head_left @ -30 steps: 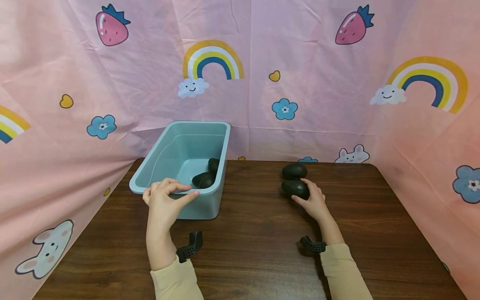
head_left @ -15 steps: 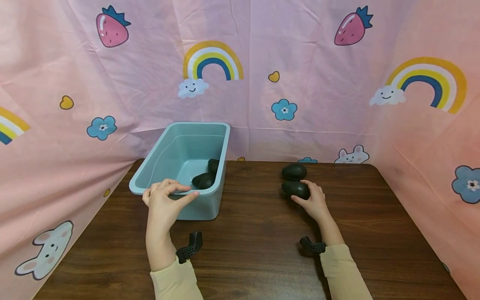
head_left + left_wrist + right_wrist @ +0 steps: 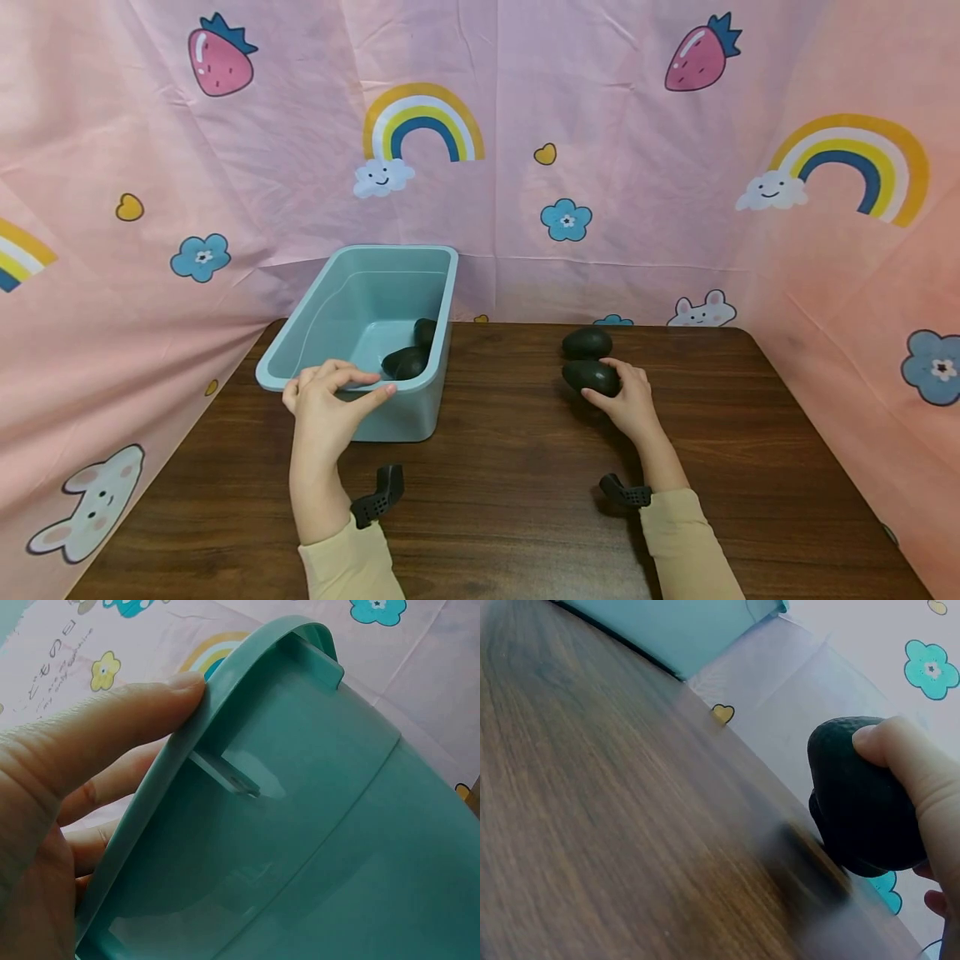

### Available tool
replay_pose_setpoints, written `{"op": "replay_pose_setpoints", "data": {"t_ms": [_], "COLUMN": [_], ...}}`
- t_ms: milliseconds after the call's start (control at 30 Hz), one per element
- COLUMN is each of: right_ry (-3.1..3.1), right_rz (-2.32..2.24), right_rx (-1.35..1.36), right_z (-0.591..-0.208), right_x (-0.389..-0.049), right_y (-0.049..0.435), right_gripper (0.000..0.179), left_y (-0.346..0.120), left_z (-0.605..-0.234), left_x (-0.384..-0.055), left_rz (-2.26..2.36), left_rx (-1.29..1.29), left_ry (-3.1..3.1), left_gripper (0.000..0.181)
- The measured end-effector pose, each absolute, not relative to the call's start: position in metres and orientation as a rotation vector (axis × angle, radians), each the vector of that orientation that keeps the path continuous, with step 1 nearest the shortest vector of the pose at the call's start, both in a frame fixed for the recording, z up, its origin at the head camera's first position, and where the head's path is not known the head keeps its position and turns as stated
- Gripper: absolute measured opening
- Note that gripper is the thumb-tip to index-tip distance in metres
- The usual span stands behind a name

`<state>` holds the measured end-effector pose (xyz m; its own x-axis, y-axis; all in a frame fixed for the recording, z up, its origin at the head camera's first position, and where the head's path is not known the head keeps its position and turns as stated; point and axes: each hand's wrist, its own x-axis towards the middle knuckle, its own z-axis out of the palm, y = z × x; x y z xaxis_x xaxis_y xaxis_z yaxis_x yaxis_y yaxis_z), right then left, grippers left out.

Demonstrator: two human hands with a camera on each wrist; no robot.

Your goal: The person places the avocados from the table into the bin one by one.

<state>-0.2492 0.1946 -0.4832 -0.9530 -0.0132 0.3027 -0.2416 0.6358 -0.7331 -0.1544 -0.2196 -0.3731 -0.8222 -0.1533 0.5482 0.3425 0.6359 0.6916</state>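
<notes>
My right hand (image 3: 631,407) grips a dark avocado (image 3: 587,377) at its right end, thumb on the near side and fingers on the far side. In the right wrist view, the held avocado (image 3: 862,799) shows close over the table, with a dark shadow under it. Right behind it on the table lies a second avocado (image 3: 587,342). At the left, my left hand (image 3: 321,408) pinches the near rim of a light blue plastic bin (image 3: 408,417), thumb outside and fingers over the edge. Two avocados (image 3: 406,362) lie inside, against the right wall.
The bin stands at the back left of a brown wooden table (image 3: 510,500). A pink printed cloth (image 3: 510,208) hangs behind the table and along both sides. Black wrist mounts (image 3: 626,492) sit at both cuffs.
The avocado in my right hand has risen very slightly, and more shadow shows beneath it. My left hand keeps its hold on the bin's rim.
</notes>
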Motion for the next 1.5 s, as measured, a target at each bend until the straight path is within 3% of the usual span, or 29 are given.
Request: {"op": "replay_pose_setpoints", "data": {"t_ms": [1500], "right_ry": [-2.433], "right_rz": [1.226], "right_rx": [0.344], "right_z": [-0.428], "right_x": [-0.224], "right_y": [0.169], "right_gripper": [0.058], "left_y": [-0.219], "left_z": [-0.372], "left_x": [-0.154], "left_rz": [-1.142], "left_rx": [-0.147], "left_ry": [-2.285], "left_gripper": [0.019]}}
